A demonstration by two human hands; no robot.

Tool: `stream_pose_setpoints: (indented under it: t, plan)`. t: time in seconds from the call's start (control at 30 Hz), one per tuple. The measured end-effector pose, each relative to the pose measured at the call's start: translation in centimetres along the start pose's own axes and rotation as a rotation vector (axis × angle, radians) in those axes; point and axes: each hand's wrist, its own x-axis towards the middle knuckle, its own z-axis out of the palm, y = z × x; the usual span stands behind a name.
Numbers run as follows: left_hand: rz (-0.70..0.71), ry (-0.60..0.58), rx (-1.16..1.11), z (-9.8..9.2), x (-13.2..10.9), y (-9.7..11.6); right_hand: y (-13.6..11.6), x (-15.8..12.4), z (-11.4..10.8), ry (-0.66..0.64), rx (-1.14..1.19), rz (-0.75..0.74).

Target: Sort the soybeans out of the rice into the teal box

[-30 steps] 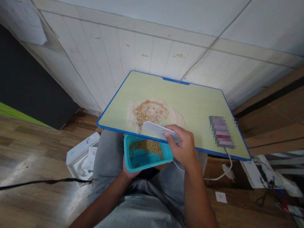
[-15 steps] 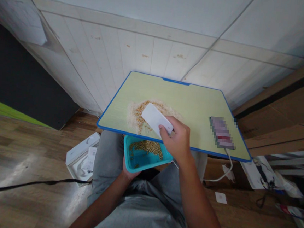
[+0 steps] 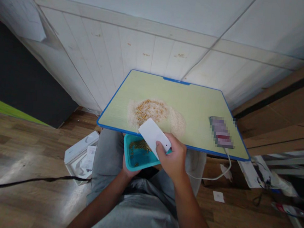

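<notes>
My right hand [image 3: 173, 158] is closed round a flat white card-like scraper [image 3: 153, 134], held tilted over the near edge of the table. A pile of white grains mixed with yellow beans [image 3: 152, 112] lies on the pale green, blue-rimmed table [image 3: 195, 100]. My left hand [image 3: 126, 170] grips from below a teal rectangular tray [image 3: 137, 157] with yellow beans in it, held just under the table's near edge. The scraper hides part of the tray.
A phone [image 3: 221, 131] on a white cable lies at the table's right side. An open white box [image 3: 80, 155] and a black cable [image 3: 29, 181] lie on the wooden floor at left. Papers and clutter sit at right. A white panelled wall stands behind.
My right hand has pulled the scraper from over the pile back toward me, to the table's near edge above the tray. The tray stays in place.
</notes>
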Motion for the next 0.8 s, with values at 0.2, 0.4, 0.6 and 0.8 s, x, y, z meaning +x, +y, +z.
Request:
stream_pose_setpoints:
  t: [0.2,0.4,0.6,0.8]
  plan:
    - [-0.001,-0.002,0.018,0.8,0.0,-0.2,0.0,-0.7,0.0,0.078,-0.041,0.061]
    - [0.026,0.003,0.001,-0.3,0.0,0.0,-0.4,-0.8,0.8,0.023,0.000,0.035]
    - [-0.003,0.004,-0.006,0.9,0.1,-0.1,0.8,-0.9,0.4,0.098,-0.037,0.148]
    - [0.022,0.092,0.029,2.4,0.1,-0.3,1.4,-0.9,0.4,0.187,-0.048,0.220]
